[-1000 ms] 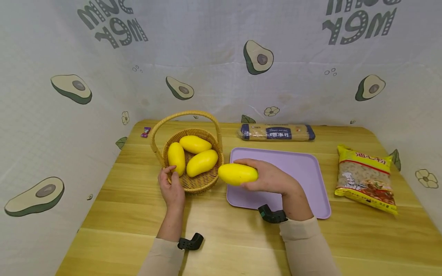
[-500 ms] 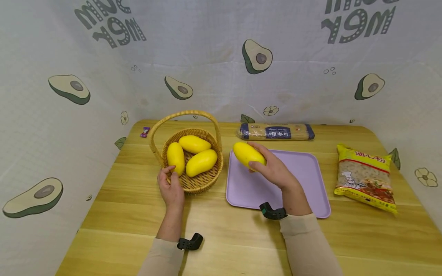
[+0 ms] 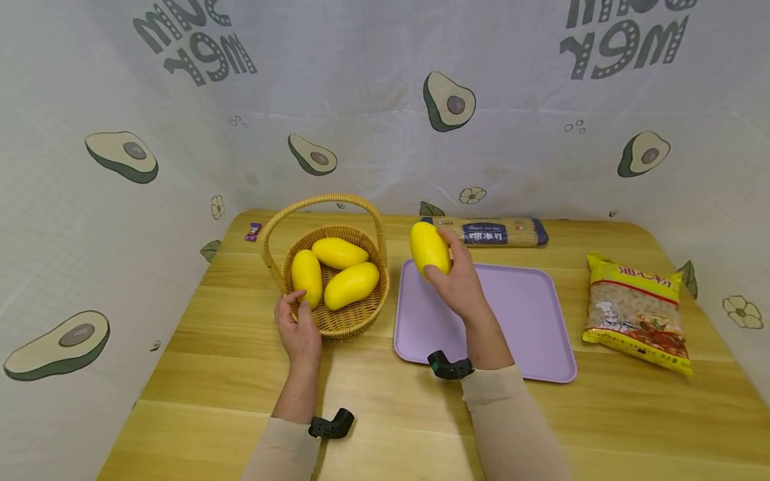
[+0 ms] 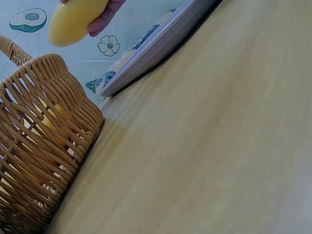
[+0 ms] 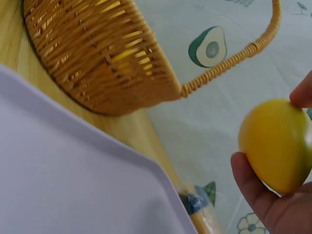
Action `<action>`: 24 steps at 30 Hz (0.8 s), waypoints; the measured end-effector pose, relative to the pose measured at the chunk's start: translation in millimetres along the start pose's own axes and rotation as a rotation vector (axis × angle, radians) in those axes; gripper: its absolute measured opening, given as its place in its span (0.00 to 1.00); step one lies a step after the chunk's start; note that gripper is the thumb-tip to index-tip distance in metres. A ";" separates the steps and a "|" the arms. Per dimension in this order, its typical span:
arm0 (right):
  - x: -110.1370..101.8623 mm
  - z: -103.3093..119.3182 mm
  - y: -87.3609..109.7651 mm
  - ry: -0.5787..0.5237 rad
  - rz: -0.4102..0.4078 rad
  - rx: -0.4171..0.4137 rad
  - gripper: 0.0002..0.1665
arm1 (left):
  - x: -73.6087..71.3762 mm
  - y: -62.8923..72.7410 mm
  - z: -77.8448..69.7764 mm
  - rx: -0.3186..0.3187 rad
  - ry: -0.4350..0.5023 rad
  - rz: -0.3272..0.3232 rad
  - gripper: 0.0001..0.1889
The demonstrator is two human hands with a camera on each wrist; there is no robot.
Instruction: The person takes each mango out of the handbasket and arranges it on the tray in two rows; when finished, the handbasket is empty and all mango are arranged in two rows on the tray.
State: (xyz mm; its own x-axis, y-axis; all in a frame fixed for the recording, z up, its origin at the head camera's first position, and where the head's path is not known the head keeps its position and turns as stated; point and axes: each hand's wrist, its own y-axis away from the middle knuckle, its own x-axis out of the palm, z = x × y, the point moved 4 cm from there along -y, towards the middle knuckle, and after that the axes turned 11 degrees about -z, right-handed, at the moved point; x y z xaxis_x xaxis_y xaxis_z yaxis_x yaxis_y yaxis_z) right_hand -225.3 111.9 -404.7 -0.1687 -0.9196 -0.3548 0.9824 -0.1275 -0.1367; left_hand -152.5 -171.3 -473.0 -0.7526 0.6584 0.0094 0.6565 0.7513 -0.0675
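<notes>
Presently, the right hand [image 3: 460,282] pinches one yellow fruit [image 3: 430,247] raised near the lilac tray [image 3: 520,307], while the left hand [image 3: 301,332] grips the near rim of the wicker basket [image 3: 349,327], containing three similar fruits [image 3: 351,286], on the worktop [image 3: 391,421].

Apart from the tray [image 5: 73,175], the right hand [image 5: 285,212] grips a fruit [image 5: 273,141]. Near the tray, a basket [image 5: 92,58] rests on the table [image 5: 140,129], yellow showing through its weave. A packet [image 5: 207,217], partly hidden, lies just past the tray's rim; printed cloth [image 5: 195,129] hangs beyond the tray.
</notes>
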 end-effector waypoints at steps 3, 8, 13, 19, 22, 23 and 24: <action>7.3 -2.5 -1.5 0.003 -0.067 0.022 0.48 | -0.5 0.8 0.9 -0.002 -0.002 -0.002 0.11; 16.0 -10.3 -1.7 0.054 -0.153 0.048 0.53 | 0.0 3.0 0.1 0.010 0.005 0.001 0.10; 22.8 -21.4 -2.2 0.103 -0.160 0.059 0.56 | 0.6 3.7 -2.3 0.013 0.001 -0.003 0.10; 25.0 -33.3 -3.3 0.118 -0.135 0.076 0.57 | 0.7 2.0 -3.0 0.019 0.001 -0.011 0.10; 26.0 -37.1 -4.4 0.116 -0.139 0.077 0.57 | 0.4 1.0 -2.1 0.016 0.006 -0.011 0.11; 26.7 -38.1 -4.6 0.112 -0.139 0.077 0.58 | 0.3 0.7 -1.6 0.015 0.006 -0.009 0.11; 27.7 -38.9 -4.8 0.109 -0.136 0.076 0.57 | 0.3 0.5 -1.0 0.015 0.007 -0.007 0.11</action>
State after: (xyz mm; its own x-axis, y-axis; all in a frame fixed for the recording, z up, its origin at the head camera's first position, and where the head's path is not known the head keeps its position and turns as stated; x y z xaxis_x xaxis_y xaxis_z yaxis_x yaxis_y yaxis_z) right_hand -237.9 101.4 -449.9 -0.3041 -0.8468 -0.4364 0.9525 -0.2794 -0.1214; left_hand -152.4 -170.7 -472.0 -0.7566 0.6537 0.0166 0.6506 0.7550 -0.0819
